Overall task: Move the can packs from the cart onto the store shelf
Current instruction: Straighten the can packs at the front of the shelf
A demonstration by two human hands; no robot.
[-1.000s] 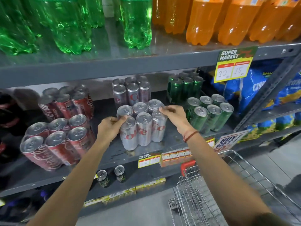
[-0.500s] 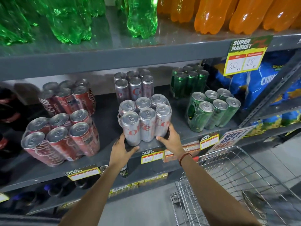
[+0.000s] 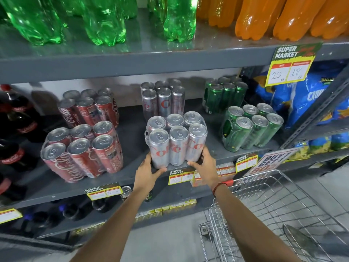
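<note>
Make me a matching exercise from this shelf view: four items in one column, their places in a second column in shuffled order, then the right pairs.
Items:
1. silver can pack held by the left hand and right hand
2. red can pack
3. green can pack
4. orange bottles

Places:
A. top shelf, right side
B. middle shelf, right of the held pack
C. front edge of the middle shelf, centre
D. middle shelf, left of the held pack

Pairs: 1-C, 2-D, 3-B, 4-A
</note>
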